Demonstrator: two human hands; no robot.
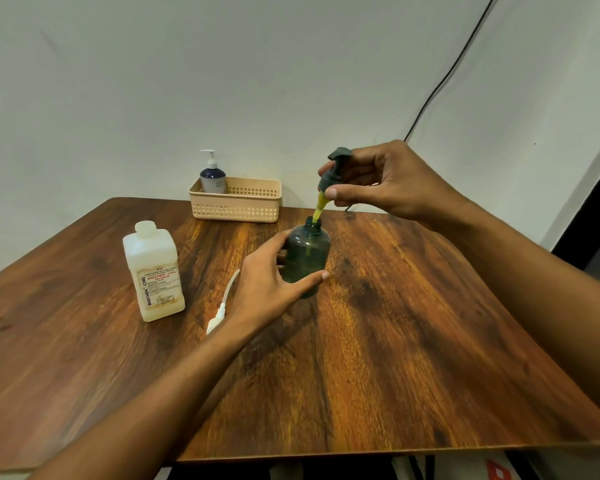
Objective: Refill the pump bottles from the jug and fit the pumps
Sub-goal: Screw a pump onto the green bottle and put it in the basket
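A dark green bottle stands upright on the wooden table. My left hand grips its body from the left. My right hand holds the dark pump head above the bottle's open neck, with the pump's yellow tube dipping into the neck. A white jug with a printed label stands to the left, its neck without a cap. A white pump lies on the table between the jug and my left wrist.
A beige slotted basket sits at the table's far edge against the wall, holding a white and blue pump bottle with its pump fitted. A black cable runs down the wall at the right.
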